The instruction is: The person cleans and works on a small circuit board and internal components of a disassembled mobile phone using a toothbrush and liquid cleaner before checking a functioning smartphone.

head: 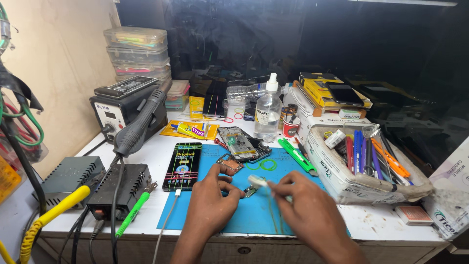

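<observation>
My left hand (211, 201) rests on a blue work mat (254, 215), its fingertips pinching a small circuit part (249, 191). My right hand (305, 210) holds a thin pale tool (257, 181) whose tip sits just above that part. An opened phone body (240, 143) lies at the mat's far edge, with a green rubber ring (267, 165) and a small loose board (229, 163) beside it. A black phone with a striped screen (182, 166) lies left of the mat, a white cable (168, 215) plugged into it.
A hot-air station (122, 108) with its handpiece (139, 124) and two black power units (119, 188) stand at left. A clear spray bottle (267, 113), a glue tube (190, 130), a green knife (297, 155) and a white tool box (342, 183) with several pens crowd the back and right.
</observation>
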